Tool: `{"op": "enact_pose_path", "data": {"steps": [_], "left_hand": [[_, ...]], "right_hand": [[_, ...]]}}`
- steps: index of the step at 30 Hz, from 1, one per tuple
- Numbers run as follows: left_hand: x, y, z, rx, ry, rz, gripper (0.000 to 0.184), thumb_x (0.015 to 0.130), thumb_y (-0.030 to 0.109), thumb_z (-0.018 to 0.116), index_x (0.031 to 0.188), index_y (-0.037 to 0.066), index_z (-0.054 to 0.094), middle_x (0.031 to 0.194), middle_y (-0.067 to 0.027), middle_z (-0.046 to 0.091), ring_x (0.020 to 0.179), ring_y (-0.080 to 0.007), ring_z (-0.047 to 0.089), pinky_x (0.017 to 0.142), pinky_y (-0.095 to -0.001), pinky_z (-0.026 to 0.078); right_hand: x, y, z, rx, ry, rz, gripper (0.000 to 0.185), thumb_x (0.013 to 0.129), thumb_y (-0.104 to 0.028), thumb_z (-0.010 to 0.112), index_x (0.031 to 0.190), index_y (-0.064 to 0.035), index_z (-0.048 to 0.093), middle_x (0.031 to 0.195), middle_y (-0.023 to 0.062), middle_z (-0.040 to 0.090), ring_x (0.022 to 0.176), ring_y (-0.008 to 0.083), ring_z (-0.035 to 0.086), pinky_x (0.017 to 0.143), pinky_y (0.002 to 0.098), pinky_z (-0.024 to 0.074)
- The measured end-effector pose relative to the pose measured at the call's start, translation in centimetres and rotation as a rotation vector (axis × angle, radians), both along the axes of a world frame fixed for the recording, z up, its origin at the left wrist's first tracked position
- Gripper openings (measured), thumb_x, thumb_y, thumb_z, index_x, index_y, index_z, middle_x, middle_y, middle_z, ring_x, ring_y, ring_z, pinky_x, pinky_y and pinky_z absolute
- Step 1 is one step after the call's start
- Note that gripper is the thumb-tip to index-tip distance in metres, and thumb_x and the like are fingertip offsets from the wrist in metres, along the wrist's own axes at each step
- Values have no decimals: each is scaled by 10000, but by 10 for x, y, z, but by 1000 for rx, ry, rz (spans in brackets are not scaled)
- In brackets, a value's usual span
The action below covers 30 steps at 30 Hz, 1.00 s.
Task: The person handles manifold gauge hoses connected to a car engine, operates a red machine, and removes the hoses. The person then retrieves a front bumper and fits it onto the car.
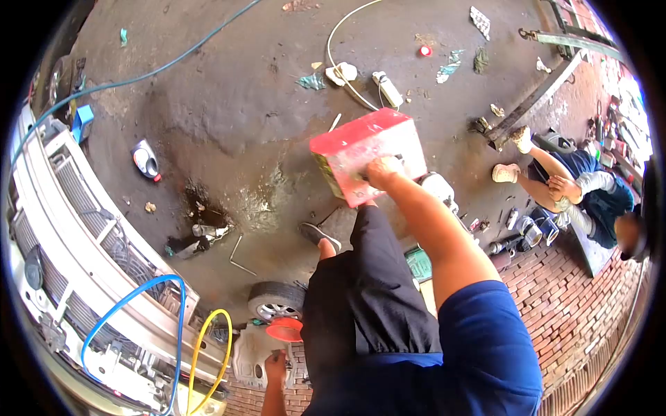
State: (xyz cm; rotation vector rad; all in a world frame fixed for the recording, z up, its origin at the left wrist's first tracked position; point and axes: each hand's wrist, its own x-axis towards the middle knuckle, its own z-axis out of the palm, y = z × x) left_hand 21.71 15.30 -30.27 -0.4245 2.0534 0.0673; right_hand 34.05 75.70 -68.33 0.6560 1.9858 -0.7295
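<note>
My right hand (383,172) is closed at the near side of a faded red box-shaped container (371,139), which is tilted above the wet ground in front of my legs. What part of it the fingers grip is partly hidden. Low in the view, my left hand (275,366) hangs beside my thigh with its fingers curled; whatever may be in them is too small to name. Just above that hand is a round red plastic piece (284,329), and I cannot tell whether they touch. A wheel with a tyre (277,299) lies behind the red piece.
A car's stripped front end (104,229) fills the left side, with a blue hose (135,295) and a yellow hose (225,333). An oil bottle (146,161) lies on the ground. At right, a person (590,194) sits near a metal stand (538,97); a power strip (387,89) lies ahead.
</note>
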Motion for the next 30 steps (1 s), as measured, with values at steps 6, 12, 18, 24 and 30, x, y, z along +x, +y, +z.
{"op": "enact_pose_path", "data": {"steps": [6, 12, 18, 24, 30], "left_hand": [[-20, 28, -5, -33, -59, -49, 347, 973, 324, 707, 886, -12, 700, 714, -22, 637, 642, -122, 572, 609, -320, 465], [-24, 64, -18, -82, -79, -270, 384, 942, 340, 735, 779, -5, 694, 632, -41, 621, 587, -139, 578, 571, -345, 469], [-55, 57, -18, -138, -58, -435, 402, 927, 366, 740, 786, -10, 718, 647, -68, 671, 603, -147, 622, 602, -362, 497], [-87, 32, -4, -237, 26, -370, 349, 917, 332, 759, 739, 35, 713, 621, -30, 650, 564, -121, 578, 567, -327, 463], [-66, 47, -9, -188, -10, -394, 436, 938, 422, 708, 789, 13, 708, 657, -115, 657, 603, -250, 623, 608, -408, 486]], "right_hand": [[123, 47, -2, 90, -112, 247, 238, 965, -223, 588, 1035, -141, 800, 1086, 77, 781, 1004, 237, 753, 795, 415, 581], [236, 79, -52, 248, -166, 507, 233, 957, -255, 590, 944, -219, 819, 1011, 0, 794, 970, 201, 742, 896, 448, 494], [289, 109, -91, 246, -116, 475, 202, 923, -262, 622, 899, -231, 821, 958, -16, 791, 978, 173, 729, 957, 402, 439], [284, 117, -134, 287, -30, 244, 191, 912, -239, 619, 863, -252, 803, 904, 10, 774, 914, 181, 733, 897, 363, 469], [271, 92, -113, 298, -7, 159, 227, 937, -208, 578, 1013, -260, 785, 1077, 33, 741, 1126, 202, 664, 1040, 392, 418]]}}
